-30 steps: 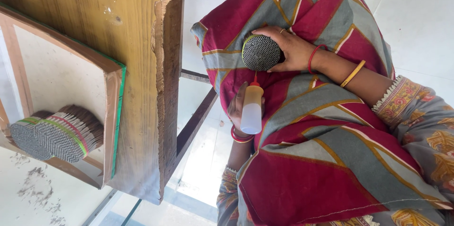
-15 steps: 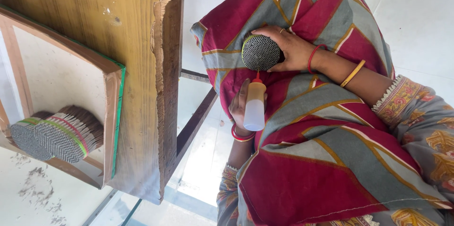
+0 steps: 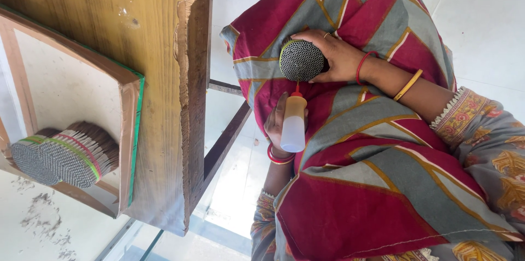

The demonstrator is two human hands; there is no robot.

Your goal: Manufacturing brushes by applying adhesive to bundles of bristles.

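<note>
My right hand grips a round bundle of thin dark tubes, with its honeycomb end face turned toward the camera. My left hand holds a small squeeze bottle, white with an orange top. The bottle's thin nozzle touches the lower edge of the bundle's face. Both hands work over a red and grey patterned cloth spread across my lap. Red bangles circle both wrists, and a yellow bangle sits on my right forearm.
A worn wooden table with a chipped edge fills the left side. On it lies a shallow wooden tray holding two banded bundles of tubes. A dark table leg brace crosses the pale floor near my left hand.
The bottle has shifted very slightly along the bundle's lower edge. Both hands keep their grip and stay in nearly the same place.
</note>
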